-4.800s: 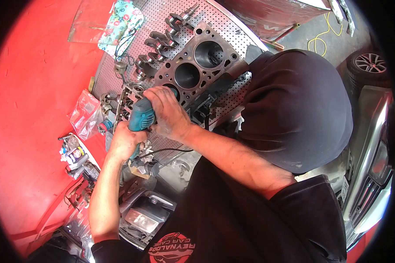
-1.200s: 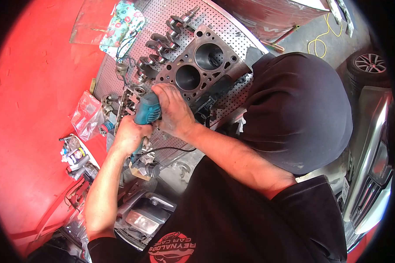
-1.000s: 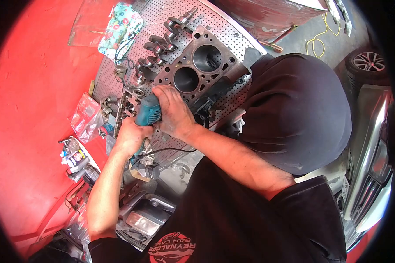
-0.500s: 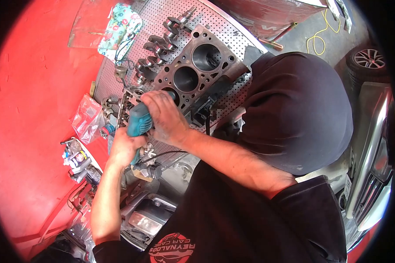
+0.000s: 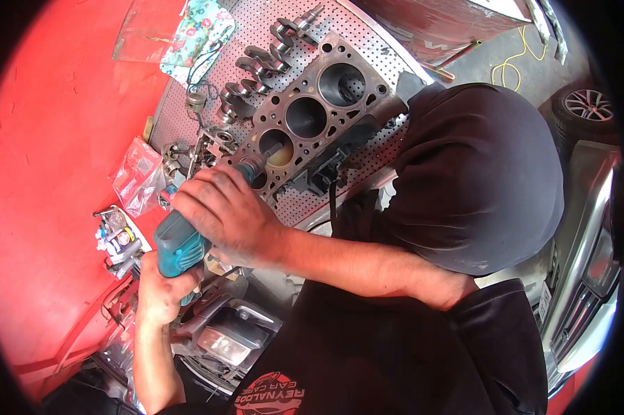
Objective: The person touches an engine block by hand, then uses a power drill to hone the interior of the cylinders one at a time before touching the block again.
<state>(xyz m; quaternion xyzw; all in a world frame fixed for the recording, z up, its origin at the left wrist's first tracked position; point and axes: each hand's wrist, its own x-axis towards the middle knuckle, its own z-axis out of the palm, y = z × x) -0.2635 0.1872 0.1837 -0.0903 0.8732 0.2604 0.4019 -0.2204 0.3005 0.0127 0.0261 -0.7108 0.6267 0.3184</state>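
We've got fingers wrapped round the drill (image 5: 177,243), left hand (image 5: 161,294) behind, right hand (image 5: 232,220) nearer the engine block (image 5: 324,101), long axis aimed there.

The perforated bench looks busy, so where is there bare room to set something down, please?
One bare patch of the perforated bench lies between the floral cloth and the crankshaft; another lies between the engine block and the bench's pale outer edge. It is crowded between the plastic bag and the engine block, where loose metal parts bunch near the drill.
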